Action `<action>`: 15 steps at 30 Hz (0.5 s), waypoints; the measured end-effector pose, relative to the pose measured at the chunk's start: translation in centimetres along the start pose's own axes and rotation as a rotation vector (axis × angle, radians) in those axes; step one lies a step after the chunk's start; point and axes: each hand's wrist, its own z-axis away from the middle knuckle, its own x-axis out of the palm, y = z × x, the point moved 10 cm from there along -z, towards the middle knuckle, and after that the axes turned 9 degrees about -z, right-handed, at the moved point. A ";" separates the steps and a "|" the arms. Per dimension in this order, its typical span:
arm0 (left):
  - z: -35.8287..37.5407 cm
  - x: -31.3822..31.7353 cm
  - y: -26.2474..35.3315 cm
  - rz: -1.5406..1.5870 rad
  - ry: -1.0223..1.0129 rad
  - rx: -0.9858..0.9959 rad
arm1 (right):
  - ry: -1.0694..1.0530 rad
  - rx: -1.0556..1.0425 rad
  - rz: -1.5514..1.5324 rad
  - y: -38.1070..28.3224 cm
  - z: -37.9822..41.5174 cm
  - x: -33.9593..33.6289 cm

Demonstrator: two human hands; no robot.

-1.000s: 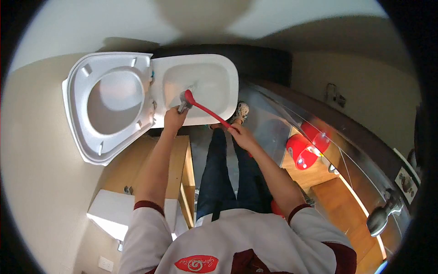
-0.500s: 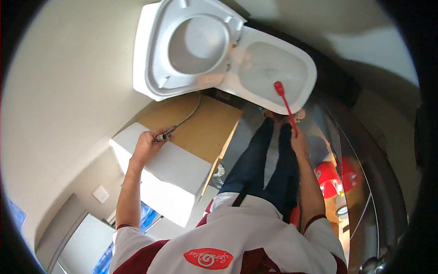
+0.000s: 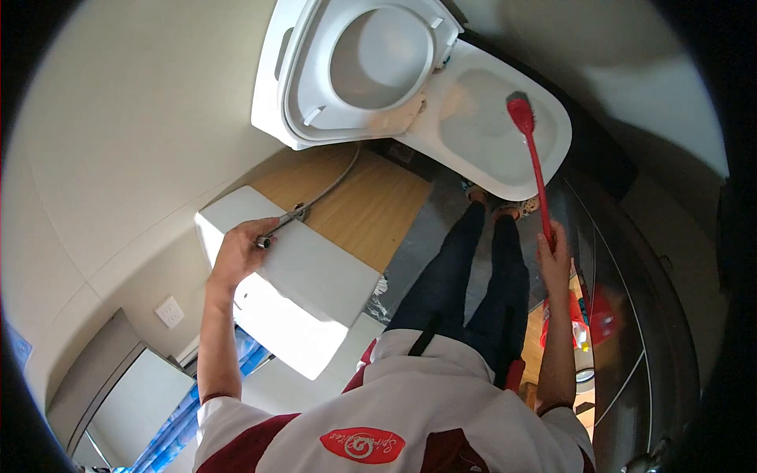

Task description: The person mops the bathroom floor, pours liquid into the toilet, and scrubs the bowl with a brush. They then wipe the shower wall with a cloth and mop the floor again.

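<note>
My left hand point(image 3: 238, 254) is closed around a metal bidet sprayer point(image 3: 264, 242), held above the white box-shaped surface. From it a flexible metal hose point(image 3: 330, 191) curves back towards the toilet. In my right hand point(image 3: 555, 256) is the handle of a red toilet brush point(image 3: 536, 165). Its head, with grey bristles, is raised over the bowl of the white toilet point(image 3: 557, 130). The toilet seat point(image 3: 323, 87) and lid stand up, tilted back at the far side.
A wooden panel point(image 3: 371, 205) and a white cabinet-like box point(image 3: 331, 276) lie to the left of my legs. On the right runs a dark glossy panel point(image 3: 623, 315), with a red container point(image 3: 579, 327) beside it. A wall socket point(image 3: 169, 312) is at lower left.
The toilet brush has lifted from the bowl, its head moving up and right with my right hand. My left hand has turned the sprayer and shifted slightly left. The camera view has shifted.
</note>
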 end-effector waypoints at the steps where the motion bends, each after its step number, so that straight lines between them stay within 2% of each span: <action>1: -0.2 0.6 0.0 -0.049 0.007 0.057 | -0.008 0.012 -0.041 -0.6 0.4 -0.3; 2: -0.4 1.2 0.1 -0.098 0.017 0.116 | -0.004 0.047 -0.096 -2.0 1.0 -0.6; 5: -2.0 3.3 -0.1 -0.164 -0.070 0.119 | 0.032 0.090 -0.244 -6.3 2.3 -1.7; 7: -2.7 4.3 -0.1 -0.200 -0.079 0.167 | 0.028 0.113 -0.276 -6.4 2.6 -1.9; 9: -2.5 3.3 0.2 -0.237 -0.073 0.169 | -0.009 0.137 -0.260 -3.9 1.4 -1.1; 12: -2.3 0.1 1.2 -0.321 -0.094 0.122 | 0.052 -0.119 0.324 4.0 -3.1 3.3; 14: -4.6 -5.4 3.0 -0.113 0.063 0.118 | -0.193 0.231 0.336 13.5 -6.7 6.5; 15: -6.2 -8.3 3.5 -0.021 0.138 0.129 | -0.153 0.225 0.327 13.6 -7.1 7.0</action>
